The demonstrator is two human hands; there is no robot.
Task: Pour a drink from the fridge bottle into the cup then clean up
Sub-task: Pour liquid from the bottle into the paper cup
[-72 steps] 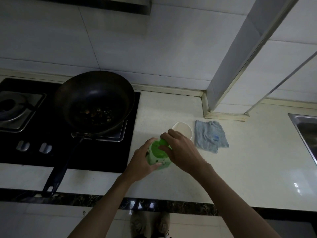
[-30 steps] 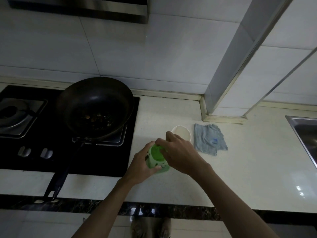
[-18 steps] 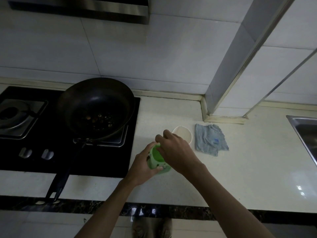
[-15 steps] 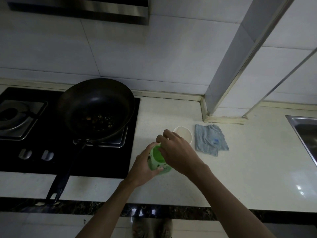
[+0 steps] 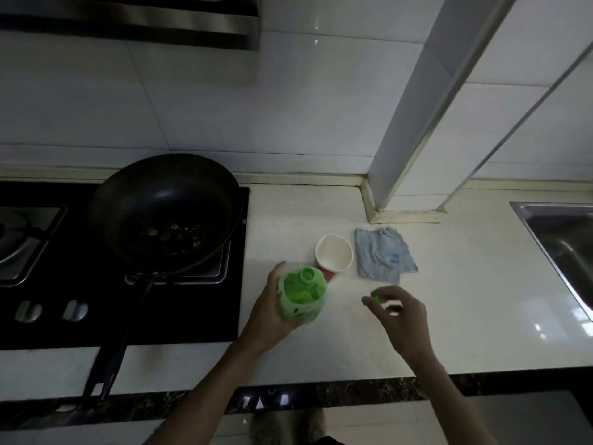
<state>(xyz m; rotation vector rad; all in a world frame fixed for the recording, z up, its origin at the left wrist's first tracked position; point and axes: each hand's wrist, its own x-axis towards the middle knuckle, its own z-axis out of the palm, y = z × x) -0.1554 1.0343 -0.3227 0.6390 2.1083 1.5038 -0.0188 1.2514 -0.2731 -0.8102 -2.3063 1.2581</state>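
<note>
On a white stone counter (image 5: 449, 316) under white wall tiles, the left hand (image 5: 269, 313) grips an uncapped green plastic bottle (image 5: 301, 298). Right hand (image 5: 401, 316) fingertips pinch its small green cap (image 5: 374, 299). Beyond them stand a white paper cup (image 5: 333, 256), grey cloth (image 5: 382, 255) and black wok (image 5: 167, 213).

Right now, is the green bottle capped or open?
Open: the green bottle shows a bare neck, and the right hand holds the cap apart.

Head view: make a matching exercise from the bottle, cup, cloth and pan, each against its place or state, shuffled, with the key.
1. green bottle
2. white cup
3. grey cloth
4. black pan

A. on the stove
B. crumpled, right of the cup
C. uncapped, held in the left hand
D. standing on the counter beyond the bottle

Pairs: 1-C, 2-D, 3-B, 4-A
</note>
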